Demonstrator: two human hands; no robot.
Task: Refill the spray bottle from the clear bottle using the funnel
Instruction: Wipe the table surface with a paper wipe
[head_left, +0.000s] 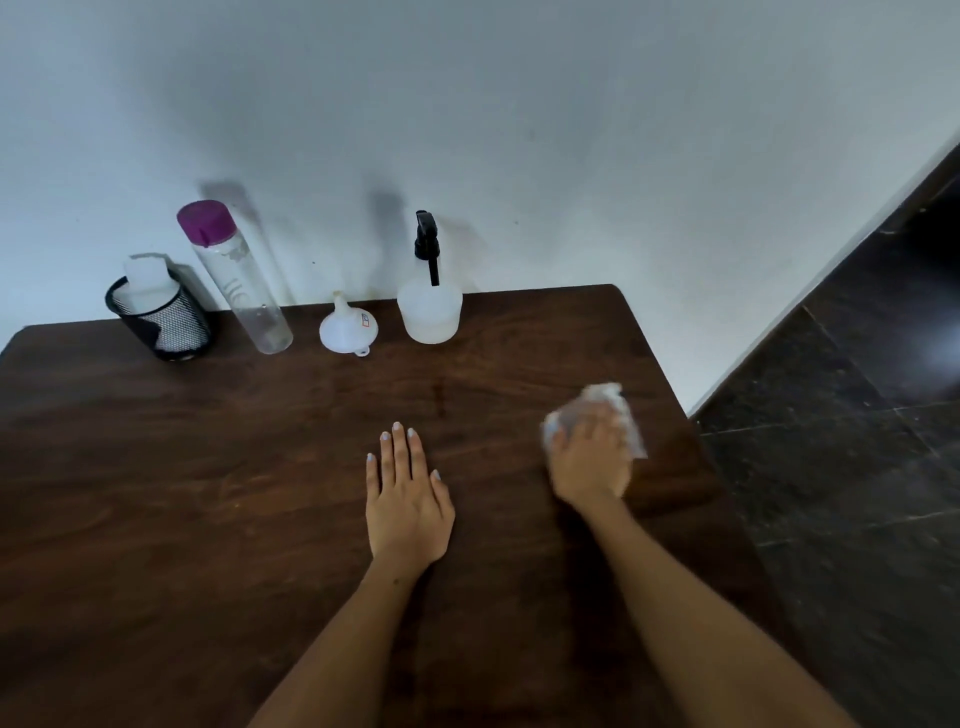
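Note:
A frosted spray bottle (430, 306) with a black pump head stands at the back of the dark wooden table (208, 467). Left of it a white funnel (347, 326) rests mouth down. Further left stands a tall clear bottle (240, 280) with a purple cap, nearly empty. My left hand (408, 499) lies flat on the table, fingers together, holding nothing. My right hand (589, 457) presses a crumpled white tissue (618, 410) onto the table near its right edge; it is blurred.
A black mesh cup (166, 325) with white tissue paper in it stands at the back left. A pale wall runs right behind the objects. The table's right edge drops to a dark tiled floor (857, 441).

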